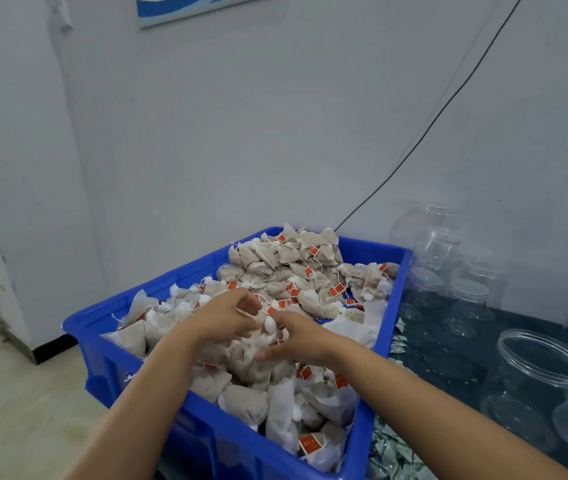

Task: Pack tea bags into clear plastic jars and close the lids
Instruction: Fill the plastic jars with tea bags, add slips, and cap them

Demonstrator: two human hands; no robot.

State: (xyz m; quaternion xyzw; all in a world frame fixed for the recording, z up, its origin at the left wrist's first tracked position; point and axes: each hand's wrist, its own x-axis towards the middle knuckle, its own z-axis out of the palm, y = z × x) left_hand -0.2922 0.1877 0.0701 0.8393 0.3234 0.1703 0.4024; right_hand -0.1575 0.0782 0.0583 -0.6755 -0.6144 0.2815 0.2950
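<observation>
Both hands work in the heap of beige paper tea bags with red tags point(289, 271) that fills the blue plastic crate point(158, 296). The left hand point(227, 315) curls its fingers round a few bags; the right hand point(296, 336) pinches bags beside it. An open clear plastic jar point(539, 372) stands right of the crate, with lidded clear jars point(466, 299) behind
</observation>
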